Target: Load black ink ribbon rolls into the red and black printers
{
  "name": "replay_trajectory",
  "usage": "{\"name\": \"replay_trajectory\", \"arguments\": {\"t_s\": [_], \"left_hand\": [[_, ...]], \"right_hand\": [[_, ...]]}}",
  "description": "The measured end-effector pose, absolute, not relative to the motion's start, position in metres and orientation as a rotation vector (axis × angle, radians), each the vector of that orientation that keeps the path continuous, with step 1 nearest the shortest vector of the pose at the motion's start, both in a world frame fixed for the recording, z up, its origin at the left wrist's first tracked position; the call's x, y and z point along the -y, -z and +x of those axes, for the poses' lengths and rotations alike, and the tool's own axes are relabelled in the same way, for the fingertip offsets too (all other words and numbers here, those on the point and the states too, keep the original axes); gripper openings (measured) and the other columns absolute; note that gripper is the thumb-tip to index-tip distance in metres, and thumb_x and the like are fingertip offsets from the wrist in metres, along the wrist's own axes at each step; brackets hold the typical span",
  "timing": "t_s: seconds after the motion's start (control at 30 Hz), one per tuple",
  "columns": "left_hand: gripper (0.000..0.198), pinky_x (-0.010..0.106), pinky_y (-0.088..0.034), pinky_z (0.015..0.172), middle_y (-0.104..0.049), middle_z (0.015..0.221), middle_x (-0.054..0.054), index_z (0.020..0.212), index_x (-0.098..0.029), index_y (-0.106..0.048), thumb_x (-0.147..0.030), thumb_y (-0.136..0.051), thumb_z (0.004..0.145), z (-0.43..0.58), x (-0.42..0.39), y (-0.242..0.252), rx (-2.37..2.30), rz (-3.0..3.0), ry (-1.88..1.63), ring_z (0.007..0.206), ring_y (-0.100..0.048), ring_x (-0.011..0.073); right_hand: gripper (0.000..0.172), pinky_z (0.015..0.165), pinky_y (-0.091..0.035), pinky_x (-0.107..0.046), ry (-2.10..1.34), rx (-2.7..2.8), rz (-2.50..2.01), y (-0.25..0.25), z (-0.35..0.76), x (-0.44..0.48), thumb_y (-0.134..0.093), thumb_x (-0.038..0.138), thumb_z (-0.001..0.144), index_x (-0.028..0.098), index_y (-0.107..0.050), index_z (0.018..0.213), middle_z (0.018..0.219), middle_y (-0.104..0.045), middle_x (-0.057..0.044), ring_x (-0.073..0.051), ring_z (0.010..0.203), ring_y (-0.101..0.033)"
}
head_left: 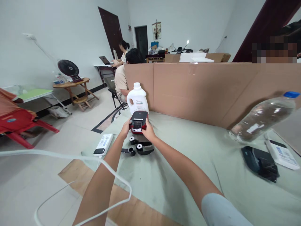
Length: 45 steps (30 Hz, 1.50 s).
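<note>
Left hand [126, 128], right hand [148, 131]: pinching opposite sides of boxy black-and-red plastic device [139, 116]
Pale-green cloth [174, 169]: three small black rolls [140, 150]

Open lane: middle of the surface [202, 163], from right arm [178, 160] across to the black item [260, 163] toward the right edge. Far edge walled off by cardboard panel [192, 91], clear bottle [263, 117] in front of it at the right end. Tight around the printer [140, 115]: white jug [138, 100] directly behind, three rolls [139, 147] just on the near side. Power bank [104, 141] occupies the left edge; white cable [130, 188] loops across left arm [94, 194].
</note>
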<state>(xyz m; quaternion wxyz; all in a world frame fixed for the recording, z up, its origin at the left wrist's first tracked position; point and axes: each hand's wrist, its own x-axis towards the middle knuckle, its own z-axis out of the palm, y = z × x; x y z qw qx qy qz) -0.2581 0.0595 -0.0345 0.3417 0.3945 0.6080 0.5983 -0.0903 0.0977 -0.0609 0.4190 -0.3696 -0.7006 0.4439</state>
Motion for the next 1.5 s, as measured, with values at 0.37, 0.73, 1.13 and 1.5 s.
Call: {"name": "replay_trajectory", "arguments": {"t_s": [0.37,0.73,1.13,1.5], "left_hand": [[0.048,0.045,-0.026,0.129,-0.053,0.156,0.007,0.144,-0.021,-0.058,-0.023,-0.045,0.097,-0.188,0.019,-0.008,-1.781,1.761,-1.732,0.152,-0.039,0.0251],[0.067,0.057,-0.015,0.130,-0.029,0.170,0.009,0.162,-0.025,-0.035,-0.058,-0.041,0.104,0.037,0.113,0.085,-0.780,2.665,-0.317,0.160,-0.023,0.0299],[0.072,0.054,-0.010,0.130,-0.028,0.171,0.009,0.164,-0.022,-0.029,-0.062,-0.030,0.105,0.031,0.133,0.086,-0.711,2.699,-0.318,0.160,-0.019,0.0300],[0.063,0.054,-0.020,0.127,-0.060,0.148,0.015,0.146,-0.017,-0.055,-0.060,-0.045,0.102,0.034,0.131,0.088,-0.729,2.733,-0.349,0.143,-0.047,0.0328]], "right_hand": [[0.075,0.125,-0.023,-0.064,-0.441,1.788,-1.173,0.030,0.187,-0.073,-0.064,0.041,0.079,0.022,-0.050,0.151,0.154,-0.052,-0.015,-0.038,0.147,-0.042],[0.090,0.090,-0.041,-0.064,-0.171,1.213,-2.411,0.039,0.448,-0.040,-0.089,0.042,0.060,0.016,-0.057,0.140,0.134,-0.052,-0.038,-0.055,0.125,-0.054],[0.080,0.088,-0.050,-0.042,-0.398,1.773,-2.393,-0.019,0.249,0.000,-0.068,0.061,0.080,0.020,-0.044,0.145,0.127,-0.055,-0.021,-0.036,0.108,-0.067],[0.070,0.090,-0.051,-0.050,-0.321,1.782,-2.366,0.007,0.099,0.006,-0.067,0.048,0.086,0.021,-0.043,0.145,0.137,-0.043,-0.022,-0.042,0.118,-0.060]]}}
